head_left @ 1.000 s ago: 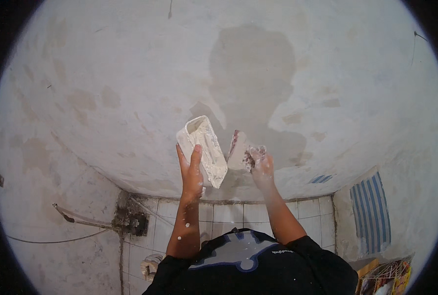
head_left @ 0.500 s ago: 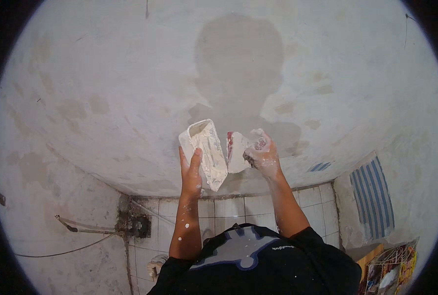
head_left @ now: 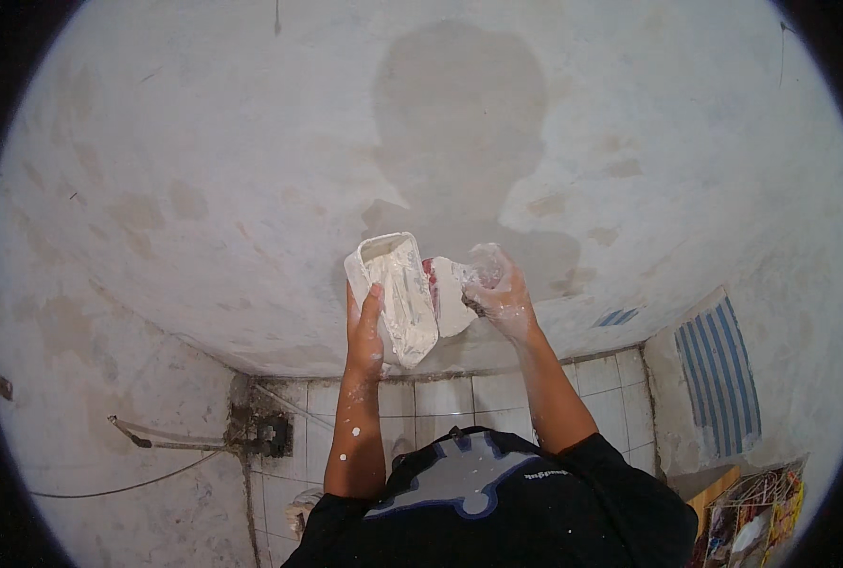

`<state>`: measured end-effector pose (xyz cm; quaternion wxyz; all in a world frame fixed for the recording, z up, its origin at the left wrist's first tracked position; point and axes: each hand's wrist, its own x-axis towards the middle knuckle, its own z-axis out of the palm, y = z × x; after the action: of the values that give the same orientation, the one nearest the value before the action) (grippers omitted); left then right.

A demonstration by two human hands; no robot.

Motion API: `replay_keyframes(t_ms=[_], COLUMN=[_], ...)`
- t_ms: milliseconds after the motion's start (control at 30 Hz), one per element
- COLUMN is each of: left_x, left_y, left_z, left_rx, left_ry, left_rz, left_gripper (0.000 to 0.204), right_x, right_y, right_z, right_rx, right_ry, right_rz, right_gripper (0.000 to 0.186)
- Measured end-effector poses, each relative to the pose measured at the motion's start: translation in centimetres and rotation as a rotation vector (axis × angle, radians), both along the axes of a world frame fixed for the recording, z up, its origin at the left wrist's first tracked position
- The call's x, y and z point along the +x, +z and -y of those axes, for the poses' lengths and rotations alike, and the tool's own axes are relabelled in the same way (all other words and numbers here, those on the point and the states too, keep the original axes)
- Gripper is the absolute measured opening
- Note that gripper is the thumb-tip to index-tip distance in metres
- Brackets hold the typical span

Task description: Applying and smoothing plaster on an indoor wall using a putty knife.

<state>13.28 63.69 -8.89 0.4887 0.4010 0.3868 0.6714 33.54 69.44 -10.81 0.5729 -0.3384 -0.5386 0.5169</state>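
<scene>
My left hand (head_left: pixel 365 327) is closed round a white rectangular tub (head_left: pixel 400 327), its thumb over the near rim. Thick off-white plaster coats the tub's inside, and the tub tilts toward me. In my right hand (head_left: pixel 502 295) is a scraper (head_left: pixel 453 298), its broad blade smeared white with a red strip along the left side. That left side is up against the tub's right wall. White paste covers the fingers of my right hand, and the scraper's handle is mostly hidden in them. Spots of plaster dot my left forearm.
A pale, patchy plastered wall (head_left: pixel 251 180) rises in front of me, carrying my shadow. White floor tiles (head_left: pixel 445 396) lie below. At left, a pipe (head_left: pixel 180 445) and cable run along a side wall. A blue-striped cloth (head_left: pixel 719 374) and a wire-filled box (head_left: pixel 757 516) are at right.
The scraper in my right hand has moved left, closing the small gap to the tub. My left hand and the tub have barely shifted.
</scene>
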Motion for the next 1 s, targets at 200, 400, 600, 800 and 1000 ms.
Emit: replay_keyframes(t_ms=[200, 400, 600, 800, 1000], left_x=[-0.3, -1.1, -0.6, -1.2, -1.5], left_y=[-0.3, -2.1, -1.3, -2.1, -2.7], left_z=[0.0, -0.6, 0.6, 0.2, -0.1], left_rx=[-0.019, -0.014, -0.002, 0.049, 0.108], left_ry=[0.001, 0.01, -0.106, -0.108, -0.134], left_rz=[0.058, 0.068, 0.258, 0.27, 0.251], left_gripper=[0.057, 0.059, 0.062, 0.06, 0.058], right_x=[0.2, 0.4, 1.0, 1.7, 1.1], right_y=[0.2, 0.9, 3.4, 4.2, 5.5], right_z=[0.2, 0.7, 2.1, 3.2, 3.7], right_rx=[0.013, 0.028, -0.043, 0.091, 0.022], right_ry=[0.037, 0.012, 0.097, -0.154, -0.138], right_rz=[0.023, 0.097, -0.002, 0.04, 0.198], right_gripper=[0.031, 0.026, 0.021, 0.02, 0.029])
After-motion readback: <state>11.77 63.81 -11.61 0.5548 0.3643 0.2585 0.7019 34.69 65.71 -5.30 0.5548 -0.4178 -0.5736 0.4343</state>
